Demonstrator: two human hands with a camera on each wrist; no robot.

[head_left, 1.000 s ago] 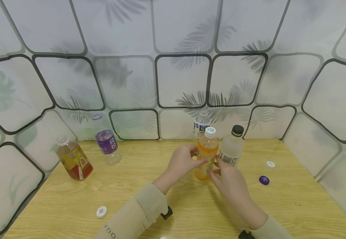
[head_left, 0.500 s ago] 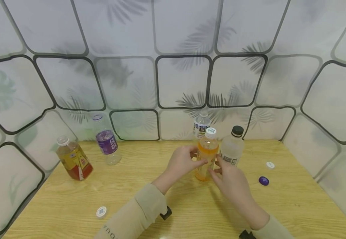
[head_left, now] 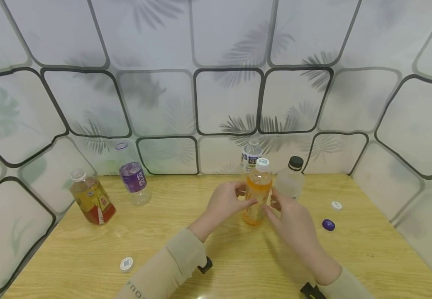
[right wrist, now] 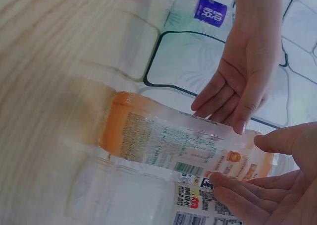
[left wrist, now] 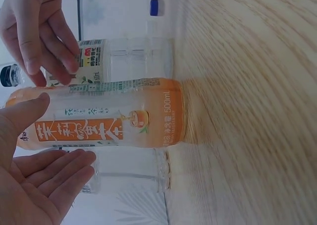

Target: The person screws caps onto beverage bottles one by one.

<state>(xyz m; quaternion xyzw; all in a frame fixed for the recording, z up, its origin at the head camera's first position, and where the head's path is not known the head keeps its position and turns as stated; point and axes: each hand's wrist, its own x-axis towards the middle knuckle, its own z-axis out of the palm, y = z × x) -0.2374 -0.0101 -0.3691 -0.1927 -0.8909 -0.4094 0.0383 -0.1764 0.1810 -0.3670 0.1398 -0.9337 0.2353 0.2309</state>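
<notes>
The orange bottle (head_left: pixel 259 189) stands upright near the desk's (head_left: pixel 182 199) far edge, right of its middle. The left hand (head_left: pixel 226 202) spreads wide at one side, the right hand (head_left: pixel 295 218) loose-fingered at the other; firm contact I can't tell. I'd steady it evenly from both sides, minding the black-capped bottle (head_left: pixel 289 181) just beside.

In the head view, an orange bottle (head_left: pixel 257 195) conceals the lower part of a clear bottle (head_left: pixel 251 156) behind it, while the right hand (head_left: pixel 295 226) hides the base of a black-capped bottle (head_left: pixel 289 182). The bottom edge cuts off both sleeves (head_left: pixel 167 268); markings on a white cap (head_left: pixel 126 264) are too small to make out. In the right wrist view, the orange bottle's fine print blurs.
</notes>
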